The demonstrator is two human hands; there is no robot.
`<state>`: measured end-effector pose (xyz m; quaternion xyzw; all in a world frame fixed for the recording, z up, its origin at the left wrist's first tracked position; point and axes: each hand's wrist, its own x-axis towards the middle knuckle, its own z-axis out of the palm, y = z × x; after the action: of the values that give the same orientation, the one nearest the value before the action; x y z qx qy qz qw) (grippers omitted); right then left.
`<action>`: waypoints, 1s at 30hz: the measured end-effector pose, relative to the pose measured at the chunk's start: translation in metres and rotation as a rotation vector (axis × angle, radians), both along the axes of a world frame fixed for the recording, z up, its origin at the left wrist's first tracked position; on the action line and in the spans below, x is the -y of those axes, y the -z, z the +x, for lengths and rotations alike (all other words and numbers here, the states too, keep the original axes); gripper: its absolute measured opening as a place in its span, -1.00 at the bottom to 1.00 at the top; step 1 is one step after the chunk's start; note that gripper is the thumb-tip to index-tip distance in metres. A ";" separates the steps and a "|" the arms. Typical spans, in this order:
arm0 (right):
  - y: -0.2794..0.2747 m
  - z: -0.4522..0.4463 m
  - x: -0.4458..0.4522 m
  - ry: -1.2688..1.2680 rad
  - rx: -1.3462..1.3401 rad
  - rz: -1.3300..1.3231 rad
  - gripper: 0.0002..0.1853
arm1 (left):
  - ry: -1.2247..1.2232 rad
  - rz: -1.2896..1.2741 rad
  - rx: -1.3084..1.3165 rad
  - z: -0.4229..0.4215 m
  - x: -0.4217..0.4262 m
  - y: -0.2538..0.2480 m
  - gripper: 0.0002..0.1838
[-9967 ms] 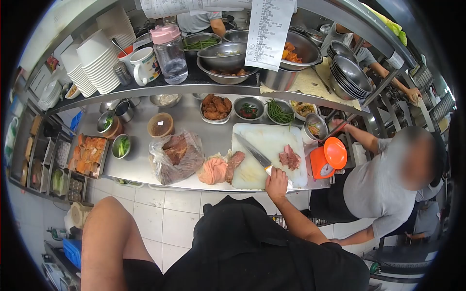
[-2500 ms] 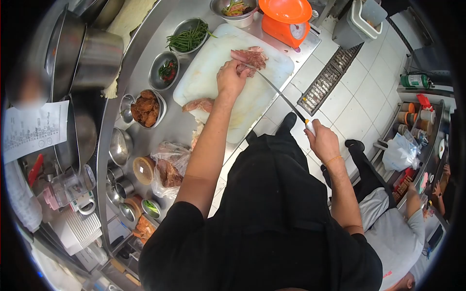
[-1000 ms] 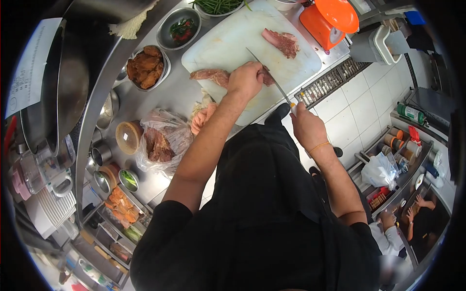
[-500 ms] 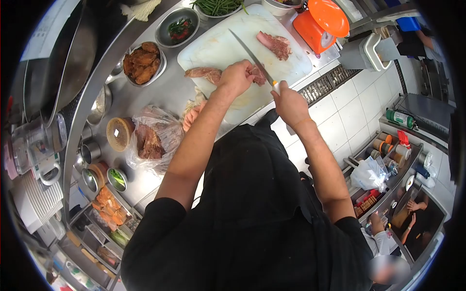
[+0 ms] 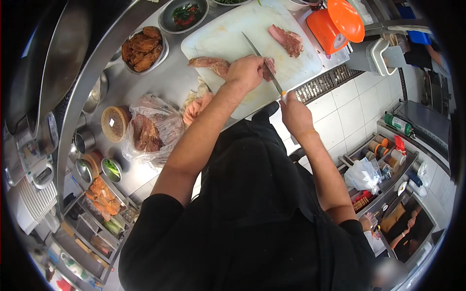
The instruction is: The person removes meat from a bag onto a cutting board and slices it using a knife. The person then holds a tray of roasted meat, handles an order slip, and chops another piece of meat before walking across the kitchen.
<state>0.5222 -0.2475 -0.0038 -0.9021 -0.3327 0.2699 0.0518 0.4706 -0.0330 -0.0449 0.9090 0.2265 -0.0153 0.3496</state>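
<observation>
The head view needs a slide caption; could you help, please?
Left hand on meat, right hand holding a knife over the board.

Steel bench (image 5: pixel 167 83) with an orange kitchen scale (image 5: pixel 322 33) at top right. Upper left, brown fried food (image 5: pixel 142 50) fills a bowl (image 5: pixel 165 52) beside a metal bowl (image 5: pixel 168 16). Lower left, a round tub (image 5: pixel 118 132) sits near green vegetables (image 5: pixel 111 168). Right, beyond white floor tiles (image 5: pixel 332 116), lies a white plastic bag (image 5: pixel 360 174).
</observation>
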 end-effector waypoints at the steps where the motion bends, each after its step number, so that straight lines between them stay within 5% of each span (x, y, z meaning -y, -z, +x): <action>1: 0.014 0.003 -0.008 0.012 -0.011 0.006 -0.64 | 0.003 0.015 0.014 0.002 -0.002 0.001 -0.85; 7: 0.007 0.030 -0.055 -0.012 -0.029 0.030 -0.63 | 0.018 -0.106 -0.052 -0.001 -0.009 -0.002 -0.85; 14: -0.074 0.015 -0.027 -0.052 -0.031 -0.128 -0.66 | -0.035 -0.091 0.002 -0.002 -0.005 -0.002 -0.84; 22: 0.025 0.005 -0.033 0.062 -0.042 0.016 -0.62 | -0.002 0.004 0.094 -0.005 -0.005 0.009 -0.88; 30: -0.048 0.017 -0.036 -0.017 -0.059 -0.027 -0.64 | -0.035 -0.125 0.054 -0.008 -0.007 -0.010 -0.85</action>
<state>0.5390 -0.2112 0.0446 -0.8915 -0.3350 0.3012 0.0473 0.4624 -0.0263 -0.0347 0.8814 0.2313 0.0010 0.4118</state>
